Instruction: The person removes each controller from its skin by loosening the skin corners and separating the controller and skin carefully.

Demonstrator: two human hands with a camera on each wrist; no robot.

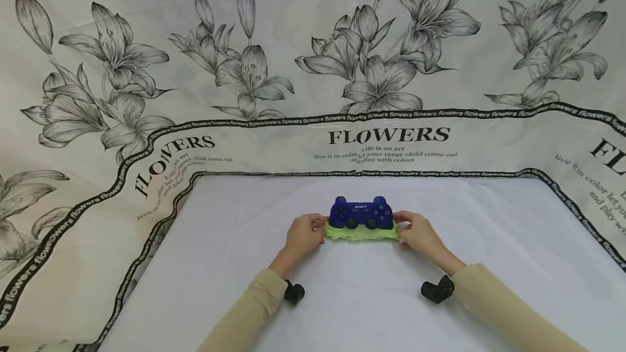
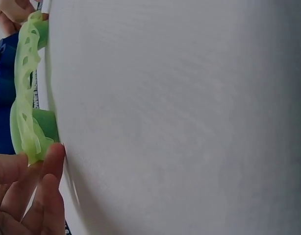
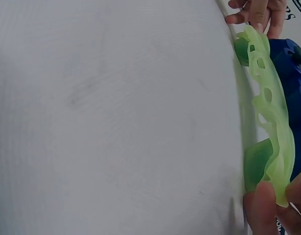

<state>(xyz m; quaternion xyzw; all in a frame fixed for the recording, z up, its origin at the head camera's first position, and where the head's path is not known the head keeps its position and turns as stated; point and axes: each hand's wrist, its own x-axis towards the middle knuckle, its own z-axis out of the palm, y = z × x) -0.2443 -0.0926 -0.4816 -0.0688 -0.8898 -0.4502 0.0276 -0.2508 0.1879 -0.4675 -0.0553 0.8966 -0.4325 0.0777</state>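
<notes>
A blue game controller (image 1: 361, 216) marked SONY faces up near the far middle of the white table. A stretchy pale green silicone cover (image 1: 362, 232) with holes wraps its near, lower side, including the grip ends. My left hand (image 1: 304, 234) pinches the cover's left end between thumb and fingers; in the left wrist view the cover (image 2: 27, 93) bunches in a ruffled band along the controller (image 2: 6, 98). At the right end, my right hand (image 1: 418, 232) pinches the cover the same way. The right wrist view shows the cover's edge (image 3: 270, 112) folded and wavy.
The white tabletop (image 1: 362, 308) spreads in front of the hands. Black wrist-worn devices (image 1: 294, 292) hang below both forearms. Behind the table rises a cloth (image 1: 274, 145) printed with lilies and FLOWERS lettering.
</notes>
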